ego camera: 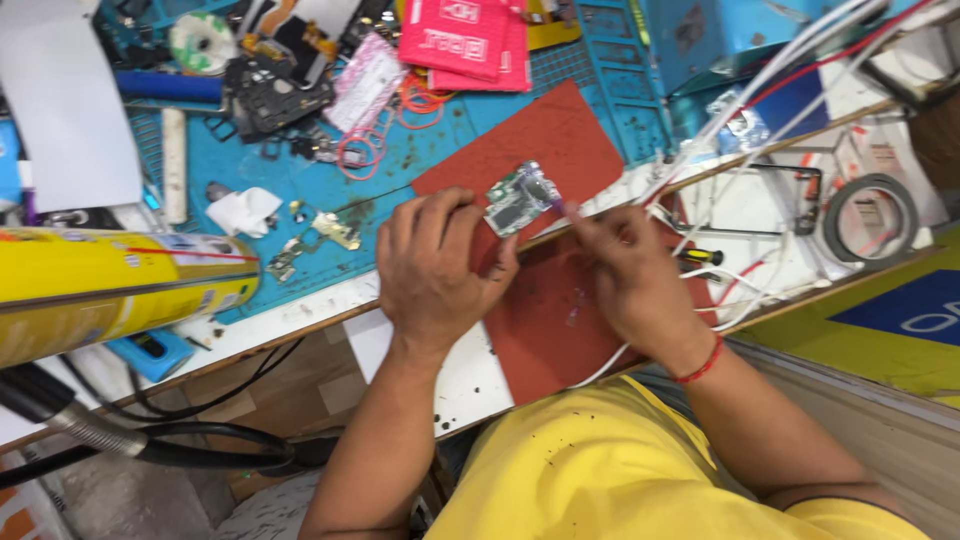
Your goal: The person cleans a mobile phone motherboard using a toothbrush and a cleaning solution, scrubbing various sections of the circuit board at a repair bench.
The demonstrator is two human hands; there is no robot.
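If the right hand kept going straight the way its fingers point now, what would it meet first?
The right hand points up and left with a thin purple-tipped tool at its fingertips. First in that line is the small circuit board held by the left hand over the red mat; whether the tip already touches it cannot be told.

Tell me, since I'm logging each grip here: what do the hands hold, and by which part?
The left hand pinches a small green circuit board by its lower edge. The right hand holds a thin purple-tipped tool near its tip, against the board.
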